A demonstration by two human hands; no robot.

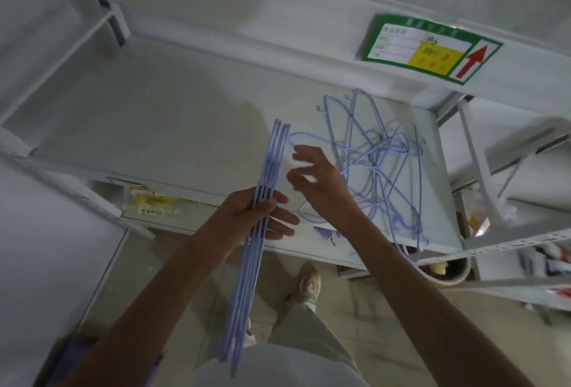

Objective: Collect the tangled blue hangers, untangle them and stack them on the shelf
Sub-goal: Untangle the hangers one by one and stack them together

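My left hand point(262, 216) grips a neat bundle of several blue wire hangers point(272, 164), held edge-on so they run from above the shelf down toward the floor. A tangled pile of blue hangers point(383, 167) lies on the right part of the white shelf point(173, 114). My right hand point(315, 179) hovers at the left edge of that pile with its fingers spread, blurred, and nothing is visibly held in it. A few wires of the pile hang over the shelf's front edge.
An upper shelf beam carries a green, yellow and white label with a red arrow point(429, 49). A yellow packet point(151, 201) sits on a lower shelf at left. White shelf uprights point(482, 176) stand at right. My shoe point(309, 286) is on the tiled floor below.
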